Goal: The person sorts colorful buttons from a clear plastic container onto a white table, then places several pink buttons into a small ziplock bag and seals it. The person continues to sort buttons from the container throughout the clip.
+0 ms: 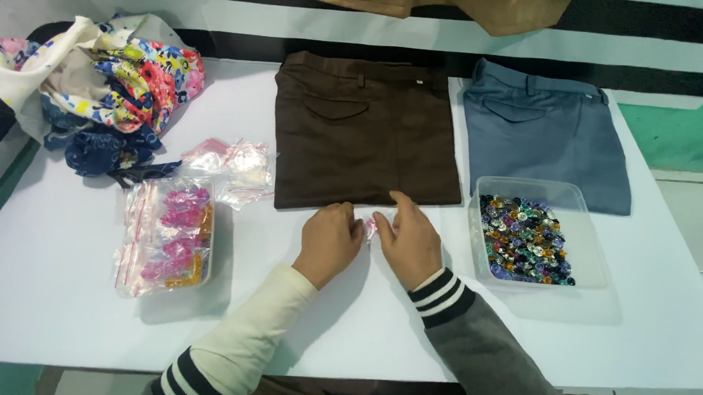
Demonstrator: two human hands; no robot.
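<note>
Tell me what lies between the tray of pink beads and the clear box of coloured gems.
In the head view, both hands: left hand and right hand, pinching a small pink piece on the white table.

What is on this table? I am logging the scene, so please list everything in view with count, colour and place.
table: one, white, fills the view
brown trousers: one, folded, centre
blue-grey trousers: one, folded, right of the brown pair
tan garment: one, top edge
floral cloth: one heap, multicoloured with navy, top left
clear tub of gems: one, mixed colours, right of the hands
tray of bagged pink pieces: one, left of the hands
small clear bags: a few, pinkish, above that tray
small packet: one, clear pinkish, pinched between both hands
left hand: cream sleeve, on the packet
right hand: grey sleeve, striped cuff, on the packet
</note>
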